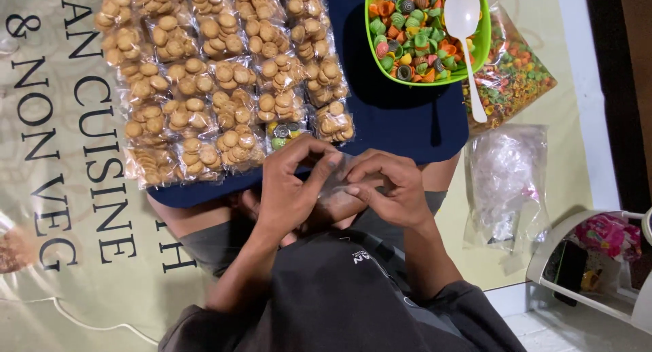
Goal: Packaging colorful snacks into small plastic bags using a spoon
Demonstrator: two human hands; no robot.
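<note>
My left hand (pixel 288 182) and my right hand (pixel 390 189) meet over my lap, both pinching a small clear plastic bag (pixel 341 177) between fingertips. The bag looks empty. Just beyond my hands lies a dark blue tray (pixel 407 128) covered with several sealed clear packets of small round tan biscuits (pixel 224 73). One packet with coloured pieces (pixel 284 133) sits at the tray's near edge. A green bowl (pixel 483 43) of multicoloured snack shells stands at the tray's far right, with a white plastic spoon (pixel 465 32) resting in it.
A large clear bag of the coloured snacks (pixel 519 80) lies right of the bowl. A stack of empty clear bags (pixel 506 182) lies on the right. A white rack (pixel 584 270) with a pink item and a dark phone is at the lower right. A printed banner (pixel 61 155) covers the floor.
</note>
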